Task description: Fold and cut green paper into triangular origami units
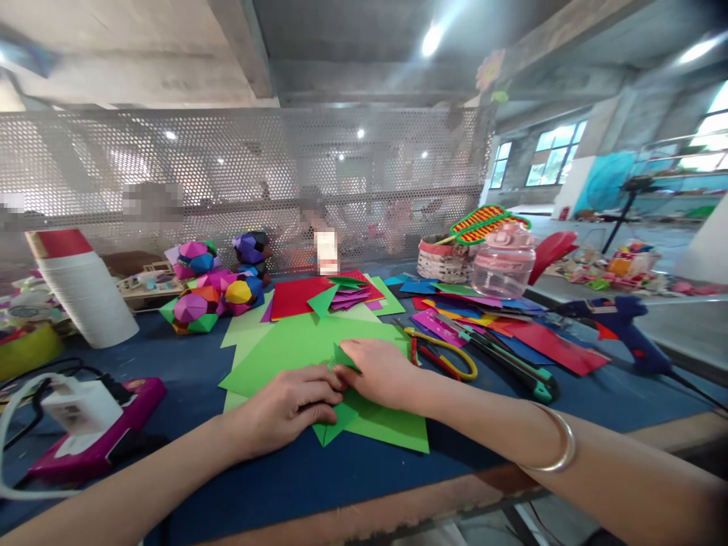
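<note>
Our fingers hide most of the folded green piece [340,415], so we can't make out its creases; only pointed corners poke out. It's on the green sheets [296,345] mid-table. Left hand [290,406] and right hand [380,371] both press flat on it. Scissors [447,356] lie just right; blue table [187,364] stays open leftward.

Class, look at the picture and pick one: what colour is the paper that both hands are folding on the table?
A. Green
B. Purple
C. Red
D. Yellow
A: the left hand and right hand both press on a folded green paper, which lies on larger green sheets on the table.
</note>
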Tool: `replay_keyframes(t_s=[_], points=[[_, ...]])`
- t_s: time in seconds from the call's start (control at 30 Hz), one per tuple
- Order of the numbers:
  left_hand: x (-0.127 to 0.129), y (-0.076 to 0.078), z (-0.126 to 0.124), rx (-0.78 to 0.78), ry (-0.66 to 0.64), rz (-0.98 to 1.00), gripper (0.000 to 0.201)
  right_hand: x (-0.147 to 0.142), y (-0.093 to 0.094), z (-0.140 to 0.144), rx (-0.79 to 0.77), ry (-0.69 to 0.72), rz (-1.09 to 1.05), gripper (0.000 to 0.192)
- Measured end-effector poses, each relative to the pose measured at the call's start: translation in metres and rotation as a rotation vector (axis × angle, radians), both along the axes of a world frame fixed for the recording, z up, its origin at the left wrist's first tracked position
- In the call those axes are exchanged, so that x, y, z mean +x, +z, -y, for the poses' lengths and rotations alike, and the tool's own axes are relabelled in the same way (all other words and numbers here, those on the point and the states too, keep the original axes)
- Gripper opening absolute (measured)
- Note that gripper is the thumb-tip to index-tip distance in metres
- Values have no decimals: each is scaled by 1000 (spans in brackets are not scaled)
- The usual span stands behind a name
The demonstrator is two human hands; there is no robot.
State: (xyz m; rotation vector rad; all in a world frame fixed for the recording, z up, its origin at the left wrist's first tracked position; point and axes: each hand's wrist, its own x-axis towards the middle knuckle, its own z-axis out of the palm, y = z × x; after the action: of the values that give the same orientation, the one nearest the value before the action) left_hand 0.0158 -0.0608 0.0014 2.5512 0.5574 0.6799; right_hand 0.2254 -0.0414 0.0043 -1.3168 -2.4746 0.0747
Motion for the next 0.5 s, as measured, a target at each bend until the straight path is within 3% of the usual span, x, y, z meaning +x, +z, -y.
replay_keyframes(t_s=[0.17, 0.27, 0.37, 0.5], points=[[0, -2, -1, -10, 4, -22, 18, 3, 1, -3, 5, -95, 16, 31], [-1, -2, -1, -17, 8, -42, 18, 5, -1, -13, -61, -158, -116, 43], [-2, -1, 1, -15, 20, -48, 19, 6, -4, -22, -138, -145, -259, 47], [-2, -1, 1, -2, 10, -43, 20, 5, -6, -26, -153, -117, -298, 45]])
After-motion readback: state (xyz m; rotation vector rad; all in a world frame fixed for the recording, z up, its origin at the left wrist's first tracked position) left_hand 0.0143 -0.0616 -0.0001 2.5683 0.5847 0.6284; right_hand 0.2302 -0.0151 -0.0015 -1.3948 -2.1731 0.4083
